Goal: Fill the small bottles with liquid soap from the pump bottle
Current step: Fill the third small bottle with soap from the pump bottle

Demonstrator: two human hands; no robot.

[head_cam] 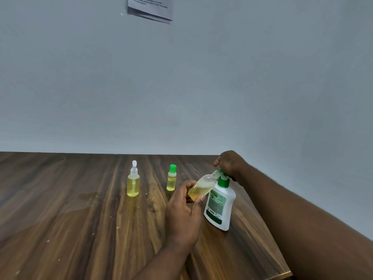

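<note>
Head view, biggest stuff first: wood-grain counter (60,219) running up to a plain grey wall (181,77), with a printed paper notice (150,8) stuck up top. Then the white pump bottle (220,207) with the green collar, standing near the counter's right edge and looking tilted. Right hand (230,164) parked on the pump head, fingers curled down over it, so presumably mid-press, though can't tell if anything's actually coming out. Left hand (184,211) with fingers (198,199) clamped around the open small bottle (201,187), held off the counter and tipped so its mouth sits right at the nozzle. Roughly half full of yellow soap, clear above that. Further left, well apart from the action: small pump-top bottle (133,183) standing upright, yellow nearly to the neck, and beside it the tiny green-capped bottle (171,179), also filled and closed. So looks like two down, one in progress. Left to do, best guess: keep pumping to top this one off, then cap it. No cap for it anywhere in sight, though.
</note>
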